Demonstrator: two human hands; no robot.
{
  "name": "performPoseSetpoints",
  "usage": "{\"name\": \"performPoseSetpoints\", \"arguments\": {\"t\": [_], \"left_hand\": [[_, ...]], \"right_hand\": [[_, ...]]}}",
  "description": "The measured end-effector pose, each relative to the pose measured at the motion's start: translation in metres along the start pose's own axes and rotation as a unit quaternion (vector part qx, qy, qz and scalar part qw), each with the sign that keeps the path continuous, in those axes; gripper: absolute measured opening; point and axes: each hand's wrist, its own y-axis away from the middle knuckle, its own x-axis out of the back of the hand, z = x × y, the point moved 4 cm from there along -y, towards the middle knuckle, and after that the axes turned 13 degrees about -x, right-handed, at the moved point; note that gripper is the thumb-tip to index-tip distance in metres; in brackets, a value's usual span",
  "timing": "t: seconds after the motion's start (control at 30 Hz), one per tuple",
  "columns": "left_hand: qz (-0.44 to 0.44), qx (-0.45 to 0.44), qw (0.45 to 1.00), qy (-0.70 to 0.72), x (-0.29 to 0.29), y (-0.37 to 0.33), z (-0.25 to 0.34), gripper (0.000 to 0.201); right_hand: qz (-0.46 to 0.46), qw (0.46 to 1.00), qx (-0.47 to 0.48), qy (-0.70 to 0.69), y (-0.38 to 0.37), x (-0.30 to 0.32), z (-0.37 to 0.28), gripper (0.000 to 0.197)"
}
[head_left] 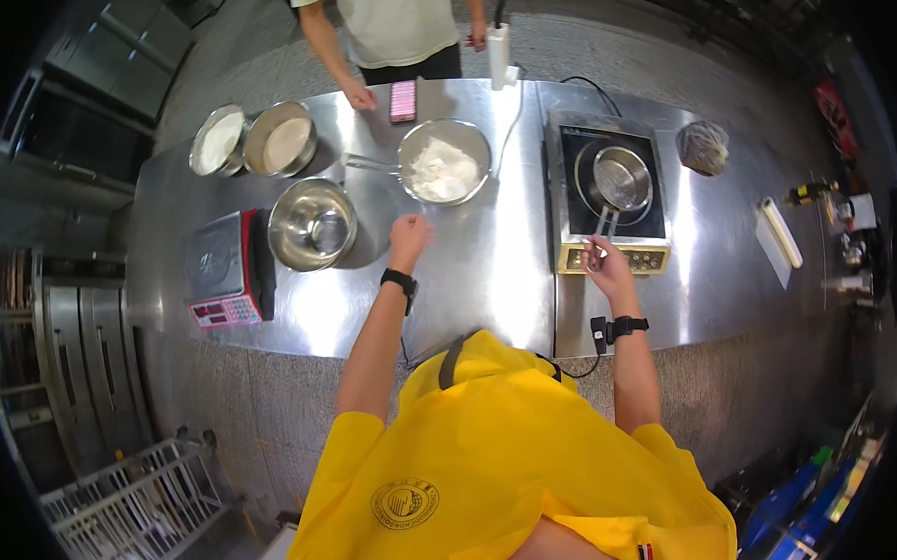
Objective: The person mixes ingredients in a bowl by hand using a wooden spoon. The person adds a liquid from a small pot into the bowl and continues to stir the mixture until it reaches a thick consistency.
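Note:
My right hand [610, 267] is closed round the handle of a small metal saucepan [622, 178]. The saucepan rests on the black top of an induction cooker [575, 189], its handle pointing toward me. Over the steel table, my left hand [410, 242] is loosely curled, with nothing visible in it. Just beyond that hand stands a round metal vessel [484, 158] heaped with white powder [442, 170], a long handle reaching out to its left. Left of my left hand sits a shiny metal bowl [313, 224] with no visible contents.
Two metal bowls, one of white powder [220, 140] and one of tan contents [287, 144], stand far left behind a red scale [223, 265]. A person [397, 27] stands across the table near a phone [403, 101]. A wrapped dark bundle [702, 147] and a roll [780, 233] lie right.

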Motion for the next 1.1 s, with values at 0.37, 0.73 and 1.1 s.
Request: {"name": "performPoseSetpoints", "arguments": {"t": [0.37, 0.73, 1.1], "left_hand": [[0.035, 0.041, 0.982, 0.178, -0.018, -0.031, 0.002, 0.029], [0.047, 0.062, 0.967, 0.241, -0.023, -0.056, -0.025, 0.021], [0.024, 0.037, 0.982, 0.183, -0.017, -0.041, -0.011, 0.016]], "right_hand": [[-0.046, 0.997, -0.041, -0.037, -0.022, -0.014, -0.007, 0.02], [-0.042, 0.999, -0.005, 0.005, -0.013, -0.015, -0.015, 0.033], [0.002, 0.996, 0.023, 0.085, 0.007, -0.026, -0.012, 0.035]]}}
